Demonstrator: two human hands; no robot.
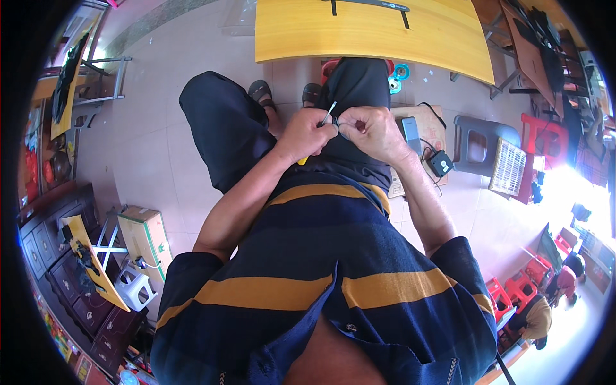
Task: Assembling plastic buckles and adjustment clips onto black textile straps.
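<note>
My left hand [307, 133] is closed around a yellow-handled tool [303, 160], and a thin white piece [329, 113] pokes up past its fingers. My right hand [371, 131] sits right beside it, fingers pinched on a small dark part [341, 123] where the two hands meet. Both hands hover over my lap, above my dark trousers [224, 122] and navy shirt with yellow stripes [333, 256]. My sandalled feet [262, 94] rest on the tiled floor under the edge of a yellow wooden table [372, 32].
To my right on the floor lie a cardboard sheet [430, 128] with a small grey device and a black adapter [441, 163], then a grey plastic chair [478, 144]. A cardboard box [146, 237] and white stool [136, 289] stand at left. People sit at far right [539, 317].
</note>
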